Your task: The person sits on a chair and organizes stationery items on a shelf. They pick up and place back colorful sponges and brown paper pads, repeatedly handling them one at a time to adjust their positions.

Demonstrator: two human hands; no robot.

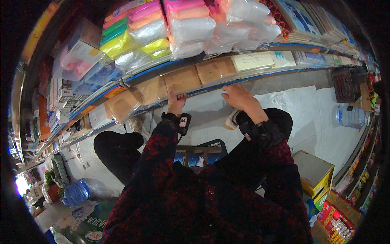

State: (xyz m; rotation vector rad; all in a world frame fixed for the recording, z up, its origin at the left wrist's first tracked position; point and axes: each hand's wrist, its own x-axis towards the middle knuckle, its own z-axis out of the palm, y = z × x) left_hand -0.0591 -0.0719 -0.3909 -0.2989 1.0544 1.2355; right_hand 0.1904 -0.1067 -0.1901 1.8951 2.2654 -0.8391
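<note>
My left hand is at the front edge of the lower shelf, its fingers against a brown paper pack. Whether it grips the pack is hard to tell. To the right, my right hand hangs just in front of the same shelf edge, fingers loosely bent and apart, with nothing visible in it. More brown packs in clear film, one to the right and another to the left, line this shelf. A stack of pale yellow paper comes after them.
The upper shelf holds rolled plastic bags in several colours and stacked booklets. Water bottles stand on the floor at right and left. A yellow-sided box is near my right elbow. Both my knees are bent below the shelf.
</note>
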